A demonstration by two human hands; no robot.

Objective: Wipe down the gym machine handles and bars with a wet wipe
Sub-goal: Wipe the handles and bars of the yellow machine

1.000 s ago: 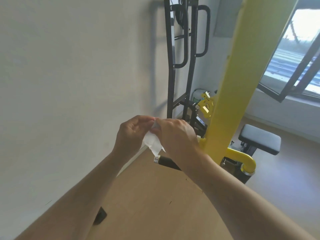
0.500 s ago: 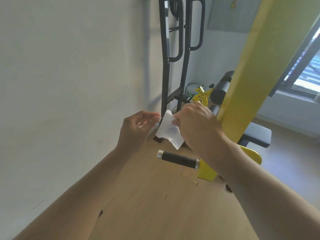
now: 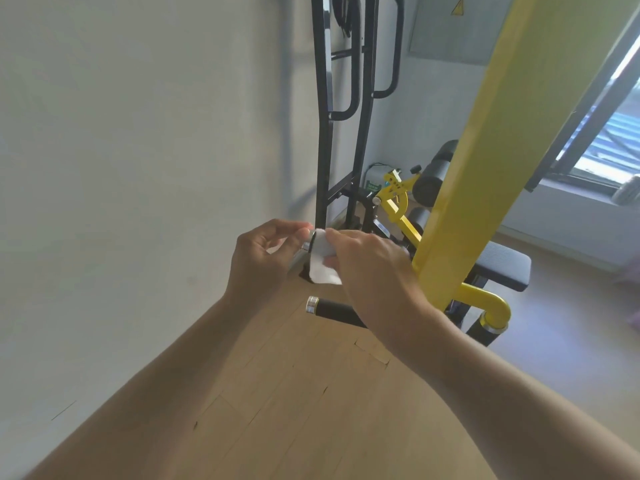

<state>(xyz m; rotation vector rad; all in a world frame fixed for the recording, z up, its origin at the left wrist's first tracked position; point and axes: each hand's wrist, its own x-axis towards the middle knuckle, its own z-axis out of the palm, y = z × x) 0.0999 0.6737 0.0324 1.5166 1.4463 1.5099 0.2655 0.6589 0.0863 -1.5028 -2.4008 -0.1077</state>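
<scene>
My right hand [image 3: 370, 268] presses a white wet wipe [image 3: 322, 263] over the upper black handle, whose chrome end cap [image 3: 309, 242] peeks out at the left. My left hand [image 3: 263, 261] pinches that chrome end with its fingertips. A second black handle [image 3: 334, 310] with a chrome cap juts out below my hands, untouched. Both handles belong to the yellow machine, whose thick yellow post [image 3: 485, 150] rises just right of my right hand. My right hand hides most of the upper handle.
A white wall runs close along the left. A black steel rack [image 3: 323, 116] stands against it behind my hands. The machine's black seat pad [image 3: 502, 268], a curved yellow tube [image 3: 491, 303] and black foam rollers [image 3: 433, 178] lie to the right. Wooden floor below, a window at far right.
The view has tilted down and moved closer. The wipe, held loose between both hands before, now lies over the upper handle under my right hand, while my left fingers stay at its chrome end.
</scene>
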